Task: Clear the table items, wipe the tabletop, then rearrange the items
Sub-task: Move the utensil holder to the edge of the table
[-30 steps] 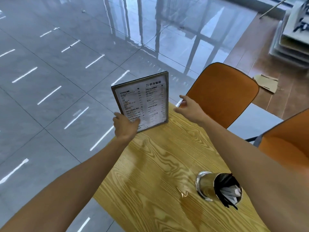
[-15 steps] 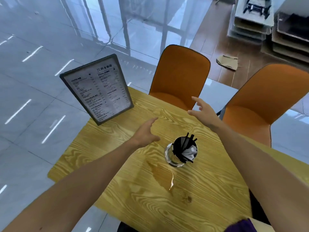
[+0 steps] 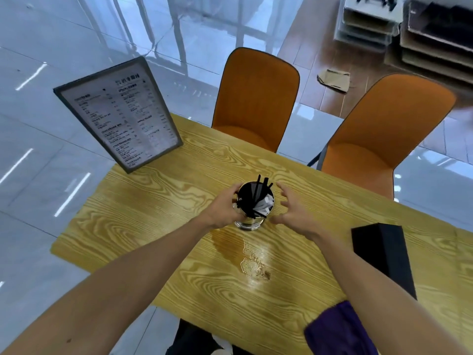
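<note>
A clear glass jar (image 3: pixel 252 221) with black straws and white packets stands in the middle of the wooden table (image 3: pixel 158 201). My left hand (image 3: pixel 222 208) wraps round the jar's left side. My right hand (image 3: pixel 294 213) hovers just right of the jar with fingers spread, not touching it. A framed menu (image 3: pixel 120 116) stands upright at the table's far left corner. A wet spill (image 3: pixel 245 254) lies on the tabletop just in front of the jar. A purple cloth (image 3: pixel 337 329) lies at the near right edge under my right forearm.
A black box (image 3: pixel 384 254) sits on the table at the right. Two orange chairs (image 3: pixel 253 98) (image 3: pixel 384 129) stand along the far side. Stacked cardboard and trays (image 3: pixel 422 29) lie on the floor beyond. The table's left edge drops to glossy tiles.
My left hand let go of the menu, which now stands at the far left corner, and moved to grip the jar. My right hand came in beside the jar.
</note>
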`<state>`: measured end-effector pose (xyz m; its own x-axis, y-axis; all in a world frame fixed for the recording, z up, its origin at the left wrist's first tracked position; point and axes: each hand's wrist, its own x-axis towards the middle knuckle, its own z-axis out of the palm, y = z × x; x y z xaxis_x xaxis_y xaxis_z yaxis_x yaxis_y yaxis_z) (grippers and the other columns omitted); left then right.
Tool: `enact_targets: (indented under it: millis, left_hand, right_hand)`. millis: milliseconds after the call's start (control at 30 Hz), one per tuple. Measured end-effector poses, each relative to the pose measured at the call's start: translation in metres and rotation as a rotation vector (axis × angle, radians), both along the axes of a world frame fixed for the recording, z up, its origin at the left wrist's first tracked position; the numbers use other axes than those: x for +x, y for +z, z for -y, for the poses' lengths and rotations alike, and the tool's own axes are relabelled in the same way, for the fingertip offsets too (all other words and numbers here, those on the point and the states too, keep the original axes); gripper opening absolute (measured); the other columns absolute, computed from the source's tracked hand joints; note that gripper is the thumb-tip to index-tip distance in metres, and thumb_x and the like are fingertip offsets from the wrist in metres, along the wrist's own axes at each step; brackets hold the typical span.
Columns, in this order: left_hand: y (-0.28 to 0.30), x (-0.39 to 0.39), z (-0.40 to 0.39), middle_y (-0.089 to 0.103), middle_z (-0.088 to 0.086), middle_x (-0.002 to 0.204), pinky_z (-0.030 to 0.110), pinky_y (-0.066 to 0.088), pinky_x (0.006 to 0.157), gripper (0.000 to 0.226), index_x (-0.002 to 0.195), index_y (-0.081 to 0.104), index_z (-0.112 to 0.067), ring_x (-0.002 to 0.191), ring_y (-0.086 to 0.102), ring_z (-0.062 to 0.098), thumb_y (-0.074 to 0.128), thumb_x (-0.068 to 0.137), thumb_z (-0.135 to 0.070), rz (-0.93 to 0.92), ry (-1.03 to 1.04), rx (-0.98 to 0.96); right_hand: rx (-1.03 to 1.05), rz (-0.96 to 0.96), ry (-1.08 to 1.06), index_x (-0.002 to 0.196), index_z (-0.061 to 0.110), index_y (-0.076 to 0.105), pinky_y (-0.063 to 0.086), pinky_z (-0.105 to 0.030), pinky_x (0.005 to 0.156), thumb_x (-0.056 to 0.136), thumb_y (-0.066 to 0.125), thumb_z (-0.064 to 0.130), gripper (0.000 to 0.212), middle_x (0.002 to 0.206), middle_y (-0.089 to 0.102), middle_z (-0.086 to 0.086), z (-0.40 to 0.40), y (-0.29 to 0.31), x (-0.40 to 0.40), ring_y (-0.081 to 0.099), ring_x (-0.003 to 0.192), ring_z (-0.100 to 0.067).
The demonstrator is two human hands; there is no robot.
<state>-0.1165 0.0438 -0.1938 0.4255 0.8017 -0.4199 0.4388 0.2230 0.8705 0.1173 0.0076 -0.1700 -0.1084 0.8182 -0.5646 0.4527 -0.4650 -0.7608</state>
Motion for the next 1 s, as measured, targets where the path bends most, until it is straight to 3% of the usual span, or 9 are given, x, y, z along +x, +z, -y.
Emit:
enact_targets:
  millis: [67,200,267,367,500,567,733,1000]
  left_hand:
    - [0.0,0.001,0.003,0.051,0.003,0.14,0.042,0.054,0.098,0.105,0.148,0.036,-0.018,0.124,0.056,0.022,0.096,0.062,-0.017,0.017,0.038,-0.001]
    - [0.005,-0.001,0.006,0.053,0.004,0.134,0.04,0.056,0.095,0.095,0.138,0.04,-0.017,0.119,0.059,0.022,0.096,0.061,-0.019,0.032,0.104,0.008]
    - [0.009,-0.004,0.006,0.054,0.003,0.132,0.037,0.058,0.091,0.089,0.134,0.043,-0.017,0.115,0.061,0.021,0.095,0.062,-0.018,0.048,0.136,0.023]
    - [0.016,-0.018,0.004,0.055,0.0,0.129,0.022,0.056,0.078,0.081,0.133,0.044,-0.013,0.11,0.062,0.013,0.091,0.068,-0.008,0.11,0.197,0.029]
    - [0.027,-0.048,0.0,0.054,-0.005,0.125,0.019,0.056,0.075,0.079,0.135,0.046,-0.011,0.11,0.062,0.014,0.09,0.069,-0.003,0.149,0.284,0.044]
    - [0.03,-0.07,-0.002,0.055,-0.004,0.128,0.021,0.057,0.079,0.078,0.135,0.047,-0.012,0.111,0.063,0.015,0.09,0.07,-0.006,0.149,0.323,0.062]
    - [0.033,-0.134,-0.002,0.056,-0.005,0.128,0.025,0.058,0.086,0.075,0.136,0.049,-0.015,0.111,0.062,0.012,0.089,0.073,-0.011,0.127,0.436,0.111]
    - [0.029,-0.239,0.01,0.057,-0.018,0.119,0.023,0.058,0.08,0.07,0.132,0.052,-0.022,0.106,0.062,0.005,0.088,0.074,-0.009,0.112,0.637,0.094]
  right_hand:
    - [0.019,-0.037,-0.006,0.156,0.033,0.02,0.05,-0.053,0.103,0.074,0.087,0.007,0.109,0.161,0.024,-0.004,0.005,-0.002,-0.01,0.037,0.142,-0.028]
    - [0.084,-0.121,-0.044,0.144,0.035,0.03,0.058,-0.029,0.086,0.073,0.086,-0.002,0.098,0.128,0.049,0.016,0.004,-0.002,-0.027,0.058,0.109,0.003]
    - [0.105,-0.108,-0.039,0.143,0.034,0.033,0.058,-0.037,0.093,0.071,0.09,0.004,0.096,0.127,0.05,0.021,0.001,-0.002,-0.034,0.059,0.111,0.0]
    - [0.136,-0.108,-0.02,0.15,0.027,0.032,0.056,-0.043,0.097,0.065,0.095,0.018,0.107,0.138,0.049,0.012,-0.007,0.006,-0.05,0.058,0.119,-0.008]
    - [0.186,-0.129,0.019,0.15,0.024,0.035,0.056,-0.023,0.089,0.069,0.092,0.008,0.1,0.132,0.047,0.019,-0.023,0.016,-0.082,0.057,0.117,0.0]
    - [0.197,-0.145,0.05,0.147,0.027,0.037,0.056,-0.02,0.086,0.07,0.091,0.008,0.097,0.132,0.049,0.017,-0.033,0.018,-0.104,0.057,0.117,-0.001]
    - [0.2,-0.177,0.14,0.149,0.026,0.038,0.058,-0.028,0.088,0.07,0.092,0.012,0.096,0.133,0.052,0.018,-0.054,0.019,-0.17,0.06,0.116,-0.006]
    - [0.141,-0.216,0.287,0.146,0.034,0.038,0.057,-0.041,0.096,0.063,0.097,0.026,0.103,0.136,0.055,0.013,-0.077,0.006,-0.282,0.06,0.118,-0.009]
